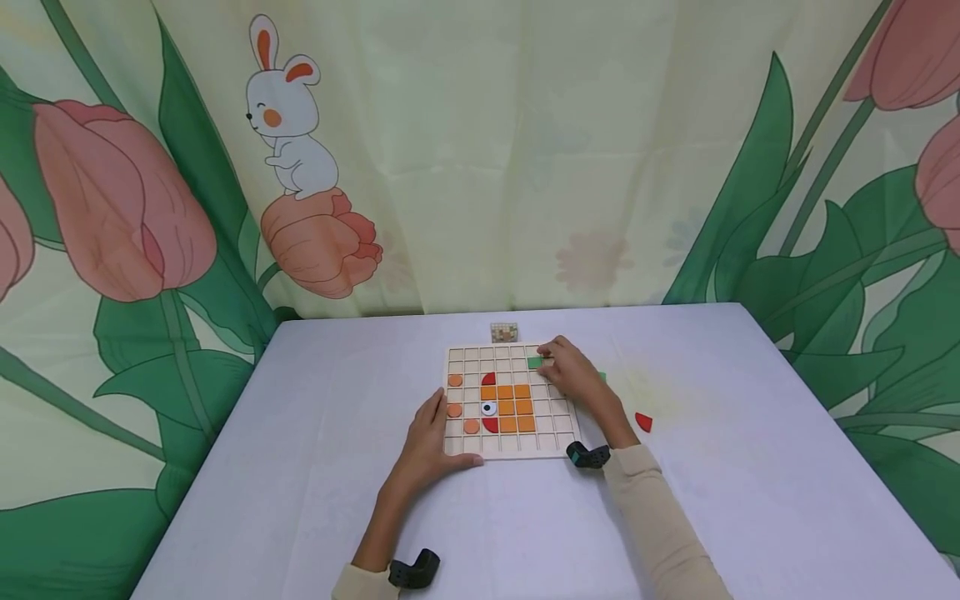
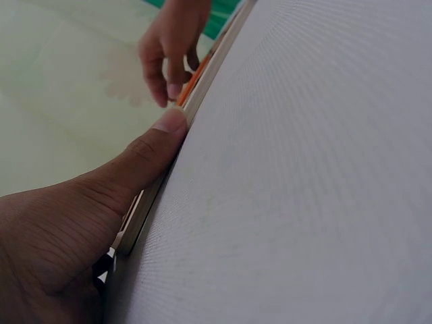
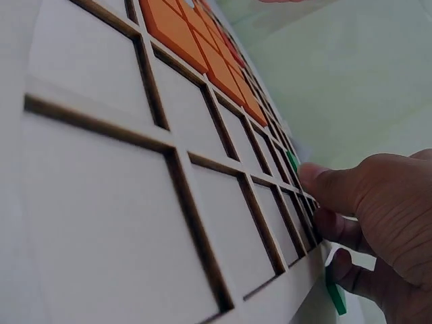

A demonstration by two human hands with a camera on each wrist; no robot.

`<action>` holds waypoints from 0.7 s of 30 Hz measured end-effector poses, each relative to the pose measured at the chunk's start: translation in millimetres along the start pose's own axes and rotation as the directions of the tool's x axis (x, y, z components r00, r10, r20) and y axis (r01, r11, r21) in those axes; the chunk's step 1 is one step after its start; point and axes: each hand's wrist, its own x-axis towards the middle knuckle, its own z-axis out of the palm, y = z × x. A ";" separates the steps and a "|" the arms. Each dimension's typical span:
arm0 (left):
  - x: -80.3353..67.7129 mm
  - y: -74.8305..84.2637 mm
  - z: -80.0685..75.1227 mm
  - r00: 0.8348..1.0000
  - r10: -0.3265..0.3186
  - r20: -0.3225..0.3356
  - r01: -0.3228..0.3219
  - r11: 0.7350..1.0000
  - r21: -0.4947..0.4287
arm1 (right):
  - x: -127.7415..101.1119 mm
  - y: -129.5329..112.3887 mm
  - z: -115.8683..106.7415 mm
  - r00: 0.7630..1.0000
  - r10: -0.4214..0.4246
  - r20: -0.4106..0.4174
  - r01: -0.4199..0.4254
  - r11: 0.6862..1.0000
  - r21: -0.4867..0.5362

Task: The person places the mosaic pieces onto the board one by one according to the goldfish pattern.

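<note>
A square wooden grid board [image 1: 501,454] lies on the table, with orange square tiles [image 1: 506,407] in its middle. Along the board's left edge my left hand [image 1: 427,442] rests with extended fingers, its thumb stretched against the front edge. My right hand [image 1: 573,375] reaches over the board's far right part. Its thumb and bent fingers are at a green tile [image 1: 535,362] in a far cell; in the right wrist view the thumb tip meets that green tile [image 3: 292,160]. Red quarter-round tiles [image 1: 490,425], a round eye tile [image 1: 489,408] and peach round tiles [image 1: 471,426] sit in other cells.
Right of the board lies a loose red quarter-round tile [image 1: 643,422]. Another green piece [image 3: 335,291] lies beside the board, partly behind my right hand. A small patterned card [image 1: 504,332] stands beyond the board. The white-covered table [image 1: 300,467] ends at a printed curtain [image 1: 480,167].
</note>
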 end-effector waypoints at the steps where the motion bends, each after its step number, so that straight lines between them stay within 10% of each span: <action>1: 0.1 0.0 0.0 1.000 0.001 0.000 -0.001 1.000 0.001 | -1.1 1.6 -0.8 1.000 0.008 -0.006 -0.008 1.000 0.006; 21: 1.7 -3.5 2.1 1.000 0.018 -0.006 -0.018 1.000 -0.002 | -17.7 30.0 -22.3 0.977 0.191 -0.096 -0.197 0.979 -0.057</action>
